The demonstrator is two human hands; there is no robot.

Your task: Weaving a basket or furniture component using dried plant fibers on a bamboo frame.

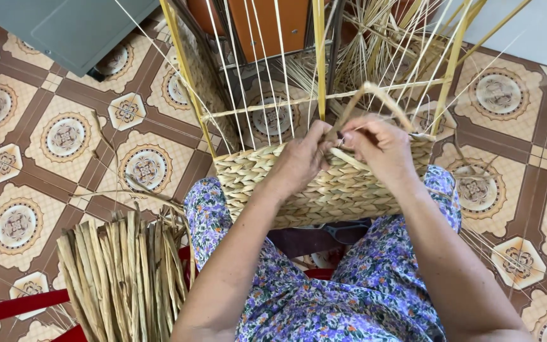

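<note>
A half-woven straw basket [324, 193] rests between my knees, its braided wall done up to the rim. Thin pale upright stakes [257, 69] and yellow frame rods [319, 57] rise from it. My left hand [302, 158] pinches a dried rush strand at the top row of the weave. My right hand [381, 144] grips the same tan strand [375, 92], which loops up over the rim and back down. Both hands meet at the middle of the basket's top edge.
A bundle of dried flat rushes [125, 272] lies at my left knee on a red stool rim [14, 307]. Loose pale straws [381, 44] pile up behind the basket. Patterned floor tiles [64, 136] surround me. A grey cabinet door [64, 25] stands at top left.
</note>
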